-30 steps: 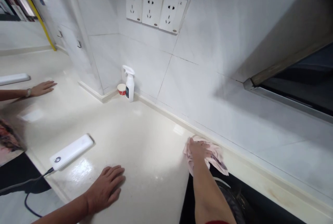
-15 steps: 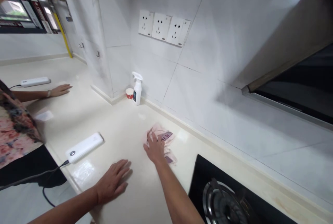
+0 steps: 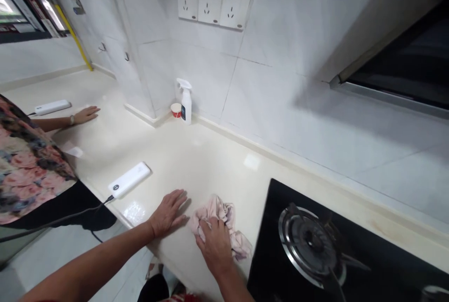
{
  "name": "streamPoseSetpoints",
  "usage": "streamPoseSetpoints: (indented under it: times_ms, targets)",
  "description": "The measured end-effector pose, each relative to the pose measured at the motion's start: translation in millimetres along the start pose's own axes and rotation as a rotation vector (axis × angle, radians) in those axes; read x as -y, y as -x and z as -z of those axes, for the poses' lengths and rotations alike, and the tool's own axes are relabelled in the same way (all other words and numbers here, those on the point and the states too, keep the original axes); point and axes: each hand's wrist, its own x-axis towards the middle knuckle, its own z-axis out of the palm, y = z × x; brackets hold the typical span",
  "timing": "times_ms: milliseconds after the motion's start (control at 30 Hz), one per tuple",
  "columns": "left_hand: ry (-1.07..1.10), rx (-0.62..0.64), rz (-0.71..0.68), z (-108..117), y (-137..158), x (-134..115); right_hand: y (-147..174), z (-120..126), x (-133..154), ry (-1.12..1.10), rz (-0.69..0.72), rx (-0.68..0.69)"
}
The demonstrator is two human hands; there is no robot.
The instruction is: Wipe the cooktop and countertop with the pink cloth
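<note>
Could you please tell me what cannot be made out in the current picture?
All in the head view:
- Cloth: the part under the right hand is hidden by that hand, so grip or mere press is unclear.
- Bottle: label print too small to read.
- Cup: right side hidden by the bottle.
- Hob: cut off by the bottom and right edges.
- Floral top: cut off by the left edge.

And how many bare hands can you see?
3: the person's left hand on the glossy cream countertop, right hand on the crumpled pale-pink cloth, another person's hand farther left. Their other hand may be hidden.
</note>
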Motion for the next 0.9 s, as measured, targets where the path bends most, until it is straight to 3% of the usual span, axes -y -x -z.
streamPoseSetpoints:
  times_ms: [267, 700, 800, 900]
  targets:
    - [-0.051, 0.133, 0.053, 7, -7, -6, 60, -4, 14, 0.002, -0.127, -0.051]
    - [-0.022, 0.100, 0.012, -3, -12, 3, 105, -14, 73, -0.008, -0.411, -0.163]
    - [0.008, 0.079, -0.001, -5, -13, 3, 105, -16, 96, -0.134, -0.531, -0.226]
    - [0.031, 0.049, -0.007, -6, -14, 4, 101, -13, 117, -0.496, -0.636, -0.289]
